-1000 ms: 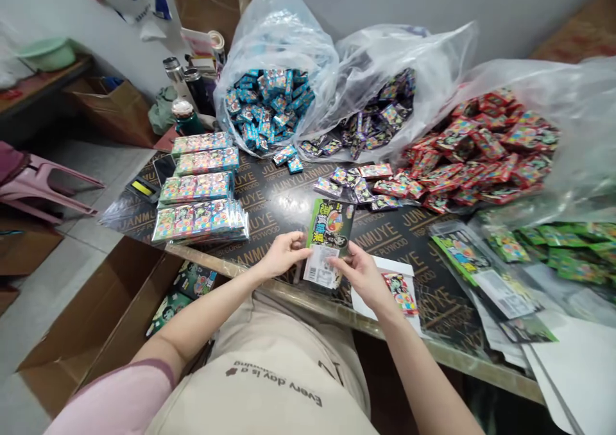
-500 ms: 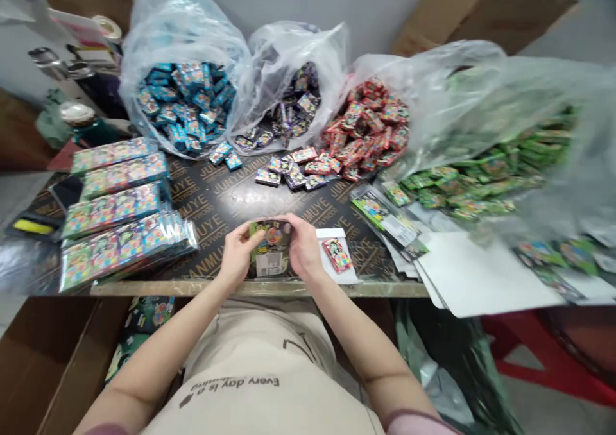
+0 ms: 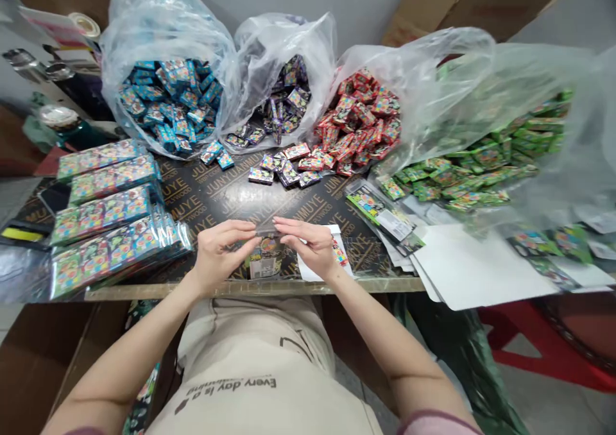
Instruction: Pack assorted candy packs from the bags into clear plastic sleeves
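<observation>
A dark printed packet (image 3: 264, 260) with a pale barcode-like label and a clear plastic top lies near the table's front edge, between my hands. At its upper left, my left hand (image 3: 222, 254) has its fingers along the clear top edge and its thumb below. My right hand (image 3: 312, 246) grips the same edge from the right, fingertips close to the left ones. Partly behind my right hand, a small red box (image 3: 339, 254) rests on a white card (image 3: 307, 271).
Open plastic bags spill blue boxes (image 3: 168, 104), purple boxes (image 3: 291, 98), red boxes (image 3: 366, 117) and green packs (image 3: 491, 159). Stacked wrapped packs (image 3: 108, 246) stand at left. White sheets (image 3: 500, 268) overhang the front edge at right, near a flat printed packet (image 3: 380, 213).
Both hands have moved from the packet's sides to its top edge, fingers now stretched along it. The packet sits lower and flatter. The right hand now partly covers the red box.
</observation>
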### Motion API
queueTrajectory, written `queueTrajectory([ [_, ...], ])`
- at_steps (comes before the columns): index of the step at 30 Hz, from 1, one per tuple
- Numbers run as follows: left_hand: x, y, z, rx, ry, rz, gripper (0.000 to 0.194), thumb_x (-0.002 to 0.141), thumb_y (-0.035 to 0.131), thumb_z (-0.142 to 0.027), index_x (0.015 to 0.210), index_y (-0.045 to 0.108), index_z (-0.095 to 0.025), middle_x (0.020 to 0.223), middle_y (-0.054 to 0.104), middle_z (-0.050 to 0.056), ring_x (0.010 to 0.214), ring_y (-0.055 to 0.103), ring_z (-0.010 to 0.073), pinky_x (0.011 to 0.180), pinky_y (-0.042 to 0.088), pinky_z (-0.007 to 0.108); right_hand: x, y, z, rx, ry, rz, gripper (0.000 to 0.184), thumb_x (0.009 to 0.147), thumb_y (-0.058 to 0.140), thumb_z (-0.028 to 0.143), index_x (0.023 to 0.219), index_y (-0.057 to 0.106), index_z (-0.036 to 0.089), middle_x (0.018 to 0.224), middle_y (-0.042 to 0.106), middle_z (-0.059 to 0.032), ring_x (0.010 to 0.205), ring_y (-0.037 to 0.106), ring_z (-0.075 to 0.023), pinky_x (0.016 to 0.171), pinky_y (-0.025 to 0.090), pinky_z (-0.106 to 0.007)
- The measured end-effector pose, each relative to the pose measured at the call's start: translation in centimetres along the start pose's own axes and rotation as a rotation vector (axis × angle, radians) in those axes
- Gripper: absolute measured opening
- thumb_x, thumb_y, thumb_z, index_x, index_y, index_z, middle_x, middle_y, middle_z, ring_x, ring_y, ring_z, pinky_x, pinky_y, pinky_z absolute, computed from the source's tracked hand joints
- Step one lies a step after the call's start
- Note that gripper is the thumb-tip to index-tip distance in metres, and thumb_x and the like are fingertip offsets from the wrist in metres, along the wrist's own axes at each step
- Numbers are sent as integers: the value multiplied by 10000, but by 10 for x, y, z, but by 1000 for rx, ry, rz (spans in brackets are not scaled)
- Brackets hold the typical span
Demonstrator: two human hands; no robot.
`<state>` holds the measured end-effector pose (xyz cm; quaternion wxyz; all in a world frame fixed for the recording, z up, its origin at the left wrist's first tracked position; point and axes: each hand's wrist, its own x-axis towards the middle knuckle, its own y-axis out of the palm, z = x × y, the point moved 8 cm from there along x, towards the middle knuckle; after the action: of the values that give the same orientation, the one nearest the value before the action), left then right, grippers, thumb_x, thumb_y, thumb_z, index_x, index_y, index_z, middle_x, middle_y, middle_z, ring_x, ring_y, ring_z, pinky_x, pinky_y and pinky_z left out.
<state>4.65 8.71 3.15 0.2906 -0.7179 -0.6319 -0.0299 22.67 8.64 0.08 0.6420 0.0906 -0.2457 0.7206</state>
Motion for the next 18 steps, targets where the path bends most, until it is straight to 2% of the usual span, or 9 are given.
queueTrajectory([
  [3, 6, -1, 11, -23, -136, 47, 77, 728, 742, -242, 760, 756, -174, 776, 747, 54, 694, 691, 154, 672, 551, 242, 6, -2, 1, -2, 111, -5, 105, 798, 692, 265, 869, 767, 244, 900, 760, -33, 809, 720, -187, 779, 579, -315],
  [6, 10, 0, 25, -95, -307, 97, 133, 696, 770, -267, 755, 750, -150, 724, 736, 55, 644, 678, 162, 604, 537, 234, 12, 4, -2, 66, 274, 32, 129, 789, 701, 313, 833, 765, 209, 735, 746, -26, 610, 684, -155, 596, 562, -263],
  [9, 13, 0, 26, -107, -331, 112, 119, 697, 764, -253, 711, 739, -138, 687, 727, 56, 622, 667, 164, 592, 527, 238, 15, 8, -2, 82, 322, 57, 147, 779, 708, 326, 796, 759, 189, 664, 725, -18, 536, 650, -137, 538, 538, -243],
  [12, 12, 1, 18, -32, -209, 110, 104, 746, 722, -232, 696, 722, -141, 681, 722, 55, 615, 664, 153, 588, 526, 234, 17, 8, 3, -3, 243, 79, 130, 794, 689, 303, 811, 758, 195, 720, 742, -26, 598, 676, -150, 588, 556, -253],
  [16, 0, 4, -7, 174, 209, 105, 87, 823, 632, -177, 787, 705, -150, 830, 735, 85, 737, 685, 153, 691, 555, 257, 14, 4, 10, -121, 71, 95, 126, 846, 633, 255, 851, 753, 217, 849, 759, -38, 736, 712, -165, 715, 579, -279],
  [18, -10, 5, -11, 245, 339, 102, 101, 850, 595, -153, 866, 694, -155, 904, 731, 100, 810, 686, 159, 736, 564, 274, 8, 6, 10, -143, -8, 131, 128, 859, 626, 257, 885, 748, 228, 918, 758, -44, 818, 719, -175, 781, 582, -300],
])
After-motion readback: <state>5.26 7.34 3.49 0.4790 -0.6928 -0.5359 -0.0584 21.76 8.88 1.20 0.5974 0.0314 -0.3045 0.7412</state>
